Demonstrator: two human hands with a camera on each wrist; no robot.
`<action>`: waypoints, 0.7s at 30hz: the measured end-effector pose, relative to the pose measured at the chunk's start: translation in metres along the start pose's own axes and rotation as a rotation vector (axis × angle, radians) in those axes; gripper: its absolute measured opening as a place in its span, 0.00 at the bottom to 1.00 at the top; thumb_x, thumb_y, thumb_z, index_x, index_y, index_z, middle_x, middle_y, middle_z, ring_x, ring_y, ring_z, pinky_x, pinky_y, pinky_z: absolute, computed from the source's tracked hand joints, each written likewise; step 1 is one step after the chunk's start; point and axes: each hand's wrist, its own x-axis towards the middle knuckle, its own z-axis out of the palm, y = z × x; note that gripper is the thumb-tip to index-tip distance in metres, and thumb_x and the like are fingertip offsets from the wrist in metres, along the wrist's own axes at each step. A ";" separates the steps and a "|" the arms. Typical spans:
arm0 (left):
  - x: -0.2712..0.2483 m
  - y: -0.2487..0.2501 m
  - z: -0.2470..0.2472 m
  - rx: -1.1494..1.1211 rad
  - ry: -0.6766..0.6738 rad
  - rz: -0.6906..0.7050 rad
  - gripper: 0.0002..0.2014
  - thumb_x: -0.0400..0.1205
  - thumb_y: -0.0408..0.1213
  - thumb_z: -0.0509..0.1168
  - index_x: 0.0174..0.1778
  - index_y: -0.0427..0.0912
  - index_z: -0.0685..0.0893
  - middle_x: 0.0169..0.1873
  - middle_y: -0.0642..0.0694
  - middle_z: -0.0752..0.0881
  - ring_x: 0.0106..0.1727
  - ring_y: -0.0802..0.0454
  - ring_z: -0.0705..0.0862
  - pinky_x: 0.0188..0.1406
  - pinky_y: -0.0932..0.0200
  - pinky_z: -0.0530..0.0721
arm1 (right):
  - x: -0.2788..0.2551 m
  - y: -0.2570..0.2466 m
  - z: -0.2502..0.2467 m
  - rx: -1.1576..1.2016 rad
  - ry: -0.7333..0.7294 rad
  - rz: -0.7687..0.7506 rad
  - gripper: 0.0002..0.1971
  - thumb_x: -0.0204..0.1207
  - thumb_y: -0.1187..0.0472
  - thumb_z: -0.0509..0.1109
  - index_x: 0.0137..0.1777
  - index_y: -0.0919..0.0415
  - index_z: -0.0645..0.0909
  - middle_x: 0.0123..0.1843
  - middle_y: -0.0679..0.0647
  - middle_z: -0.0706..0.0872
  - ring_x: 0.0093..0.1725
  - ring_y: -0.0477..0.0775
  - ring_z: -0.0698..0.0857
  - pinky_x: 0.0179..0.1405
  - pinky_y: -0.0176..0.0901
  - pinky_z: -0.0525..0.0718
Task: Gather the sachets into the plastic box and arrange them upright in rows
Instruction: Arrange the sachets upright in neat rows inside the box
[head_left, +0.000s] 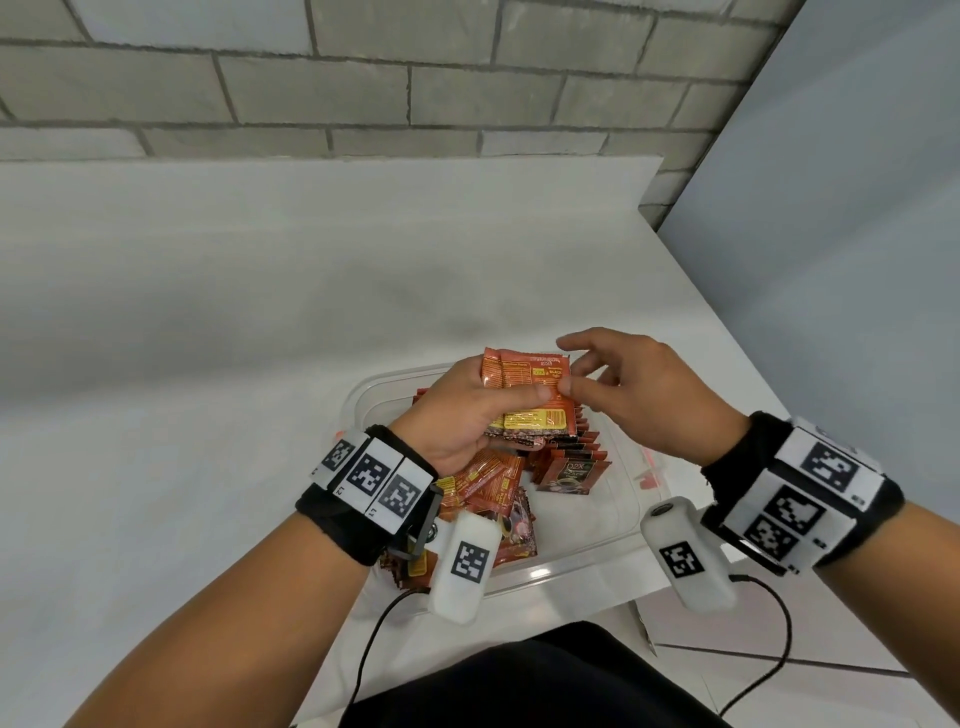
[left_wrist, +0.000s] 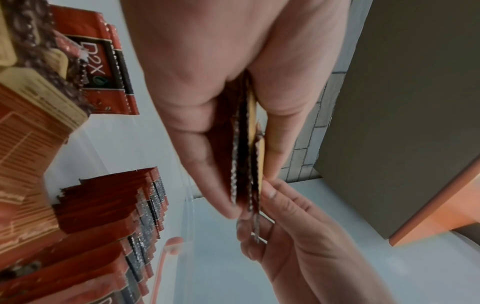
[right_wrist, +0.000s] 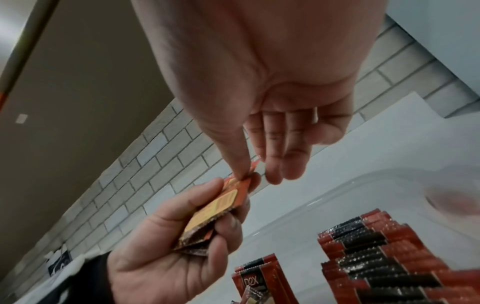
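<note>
My left hand (head_left: 462, 415) grips a small stack of red-orange sachets (head_left: 524, 384) above the clear plastic box (head_left: 571, 569). My right hand (head_left: 634, 395) meets the stack from the right; in the right wrist view its thumb and fingers pinch a corner of the held sachets (right_wrist: 215, 207). The left wrist view shows the stack (left_wrist: 246, 164) edge-on between my left thumb and fingers. Inside the box, a row of sachets (head_left: 571, 457) stands upright along the far side, and loose sachets (head_left: 493, 488) lie piled under my left wrist.
The box sits on a white table (head_left: 208, 364) near its front right corner. A grey brick wall (head_left: 363, 93) runs behind and a pale panel (head_left: 857, 208) stands at the right. Black cables (head_left: 374, 649) hang from both wrist cameras.
</note>
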 end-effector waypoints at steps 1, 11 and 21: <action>-0.001 0.000 0.000 -0.007 -0.006 0.004 0.12 0.77 0.31 0.70 0.56 0.40 0.85 0.49 0.40 0.90 0.48 0.46 0.89 0.40 0.51 0.89 | 0.000 0.000 0.000 0.049 -0.016 0.012 0.17 0.77 0.55 0.72 0.66 0.50 0.79 0.42 0.42 0.87 0.35 0.41 0.84 0.41 0.35 0.81; 0.000 -0.001 -0.004 -0.235 0.119 0.028 0.22 0.72 0.54 0.66 0.50 0.38 0.85 0.39 0.38 0.89 0.38 0.47 0.88 0.44 0.50 0.89 | -0.004 -0.002 -0.001 -0.005 0.279 -0.190 0.09 0.71 0.63 0.77 0.38 0.53 0.79 0.35 0.43 0.79 0.30 0.46 0.76 0.32 0.31 0.73; 0.000 -0.002 -0.006 -0.234 0.226 0.171 0.11 0.78 0.21 0.65 0.53 0.36 0.81 0.40 0.45 0.89 0.43 0.50 0.89 0.35 0.56 0.88 | -0.016 -0.001 0.004 -0.263 0.095 -0.327 0.15 0.70 0.51 0.77 0.53 0.54 0.83 0.43 0.47 0.74 0.39 0.42 0.74 0.38 0.36 0.74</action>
